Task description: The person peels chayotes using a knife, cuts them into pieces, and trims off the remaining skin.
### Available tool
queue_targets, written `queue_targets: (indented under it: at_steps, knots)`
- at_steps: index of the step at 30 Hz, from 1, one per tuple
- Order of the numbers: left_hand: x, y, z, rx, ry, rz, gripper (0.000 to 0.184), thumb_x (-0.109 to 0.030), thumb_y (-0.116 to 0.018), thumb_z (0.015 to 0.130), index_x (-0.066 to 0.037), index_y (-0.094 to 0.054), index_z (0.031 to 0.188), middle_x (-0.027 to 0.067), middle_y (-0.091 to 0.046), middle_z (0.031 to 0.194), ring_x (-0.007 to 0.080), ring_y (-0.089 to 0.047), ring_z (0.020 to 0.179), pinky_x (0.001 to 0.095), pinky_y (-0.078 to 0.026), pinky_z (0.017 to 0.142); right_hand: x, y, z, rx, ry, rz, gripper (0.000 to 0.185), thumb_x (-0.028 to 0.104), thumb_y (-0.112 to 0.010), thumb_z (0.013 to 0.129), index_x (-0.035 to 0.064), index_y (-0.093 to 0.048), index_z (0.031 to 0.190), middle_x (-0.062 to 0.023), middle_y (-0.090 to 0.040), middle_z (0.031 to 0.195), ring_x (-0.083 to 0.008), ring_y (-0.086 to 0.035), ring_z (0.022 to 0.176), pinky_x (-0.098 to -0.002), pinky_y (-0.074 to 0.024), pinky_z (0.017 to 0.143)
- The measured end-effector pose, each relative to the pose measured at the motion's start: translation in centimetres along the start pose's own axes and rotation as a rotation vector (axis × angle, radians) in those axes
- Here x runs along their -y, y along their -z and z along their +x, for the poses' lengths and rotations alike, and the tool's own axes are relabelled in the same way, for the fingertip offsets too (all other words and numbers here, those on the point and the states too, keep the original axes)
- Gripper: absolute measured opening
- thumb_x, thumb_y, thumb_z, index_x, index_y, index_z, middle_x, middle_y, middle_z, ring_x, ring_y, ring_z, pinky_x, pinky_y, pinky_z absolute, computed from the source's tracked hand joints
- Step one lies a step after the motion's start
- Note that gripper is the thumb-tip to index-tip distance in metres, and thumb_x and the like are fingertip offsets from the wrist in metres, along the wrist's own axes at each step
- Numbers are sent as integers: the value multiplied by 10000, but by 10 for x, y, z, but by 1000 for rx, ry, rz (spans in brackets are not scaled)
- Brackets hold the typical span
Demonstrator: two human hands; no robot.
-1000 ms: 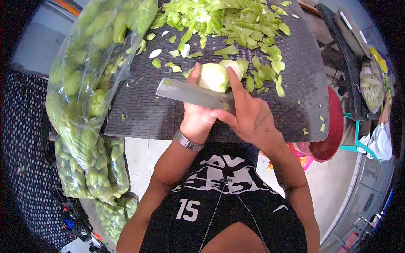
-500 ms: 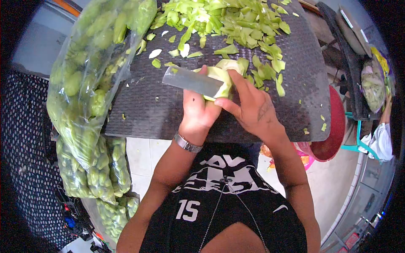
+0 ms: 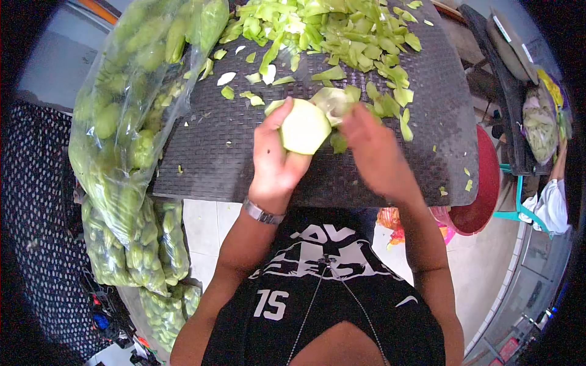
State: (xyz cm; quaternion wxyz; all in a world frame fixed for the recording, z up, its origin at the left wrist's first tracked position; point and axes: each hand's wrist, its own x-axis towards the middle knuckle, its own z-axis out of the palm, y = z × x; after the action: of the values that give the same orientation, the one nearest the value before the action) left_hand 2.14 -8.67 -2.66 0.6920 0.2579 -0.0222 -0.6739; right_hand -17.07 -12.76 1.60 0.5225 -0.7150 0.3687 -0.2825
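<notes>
A pale green peeled vegetable (image 3: 305,127) rests in my left hand (image 3: 276,155), its fingers and thumb wrapped round the side and underside. My right hand (image 3: 375,152) is smeared by motion just to the right; whether it holds anything cannot be made out. Between and beyond the hands, another pale peeled piece (image 3: 331,102) lies on the dark woven tabletop (image 3: 213,152), close to my right fingertips. The knife blade is not clearly visible. Loose green peelings (image 3: 360,36) are heaped at the far side, with scattered scraps nearer the hands.
A large clear bag of green vegetables (image 3: 116,122) lies over the table's left edge, with more filled bags (image 3: 131,244) below. Right of the table stand a red basin (image 3: 479,183) and a teal stool frame (image 3: 519,195). Another person's arm (image 3: 558,158) shows at far right.
The knife blade that lay across the vegetable is no longer distinct. My right hand has moved off to the right, and the vegetable now shows a broad pale face in my left hand.
</notes>
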Motion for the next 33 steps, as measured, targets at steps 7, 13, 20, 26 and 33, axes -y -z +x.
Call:
queue_targets:
  at_steps: [7, 13, 20, 26, 33]
  knots:
    - [-17, -25, -21, -23, 48, -55, 488, -424, -474, 1058, 26, -616, 1185, 209, -699, 1152, 384, -676, 1088, 584, -512, 1018, -1, 35, 24, 37, -518, 484, 641, 582, -313, 1098, 47, -466, 1415, -42, -598, 788, -82, -429, 422, -239, -342, 342]
    - [-20, 2, -3, 72, -17, -98, 539, -499, -443, 1050, -7, -610, 1195, 187, -681, 1191, 375, -655, 1097, 533, -528, 961, 9, 8, -16, 101, -324, 209, 427, 336, -440, 1109, 39, -501, 1409, -74, -607, 892, -110, -563, 512, -240, -451, 404]
    - [-17, -17, 8, -61, -137, -28, 488, -486, -418, 1075, -46, -624, 1134, 148, -704, 1048, 295, -694, 1006, 519, -550, 936, 12, -16, -75, -55, -144, -198, 641, 39, -587, 993, 147, -393, 1594, -127, -718, 827, -115, -610, 538, -298, -510, 535]
    - [-13, -25, 8, -46, -178, 47, 442, -441, -434, 1091, -40, -619, 1121, 149, -710, 1026, 293, -701, 979, 498, -562, 935, 13, -17, -85, -41, -127, -219, 628, 61, -606, 988, 122, -409, 1581, -190, -697, 914, -236, -644, 685, -353, -536, 627]
    - [-6, -22, 3, -20, -217, 166, 467, -459, -455, 1085, -32, -616, 1183, 157, -704, 1111, 290, -685, 1030, 457, -531, 981, 17, -16, -82, -28, -108, -240, 634, 62, -619, 979, 115, -405, 1573, -306, -685, 1074, -451, -709, 926, -427, -563, 737]
